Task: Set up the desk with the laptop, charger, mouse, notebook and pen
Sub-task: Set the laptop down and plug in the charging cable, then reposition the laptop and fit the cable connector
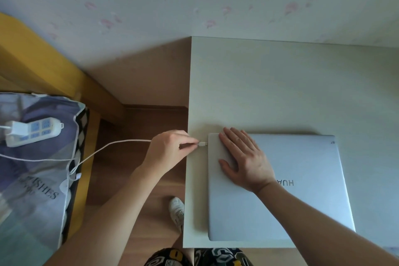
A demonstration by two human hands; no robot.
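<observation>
A closed silver laptop (302,190) lies on the white desk (280,84) near its front left corner. My right hand (244,157) rests flat on the lid's left part, fingers spread. My left hand (170,149) pinches the plug (202,144) of the white charger cable (112,144) right at the laptop's left edge. The cable runs left to a white charger brick (16,128) plugged into a white power strip (36,130) on the bed. No mouse, notebook or pen is in view.
A bed with a yellow wooden frame (43,65) and a printed cover (36,179) stands at the left. Brown wooden floor (140,125) lies between bed and desk. A white shoe (177,211) shows beside the desk's left edge. Floral wallpaper (194,0) is behind.
</observation>
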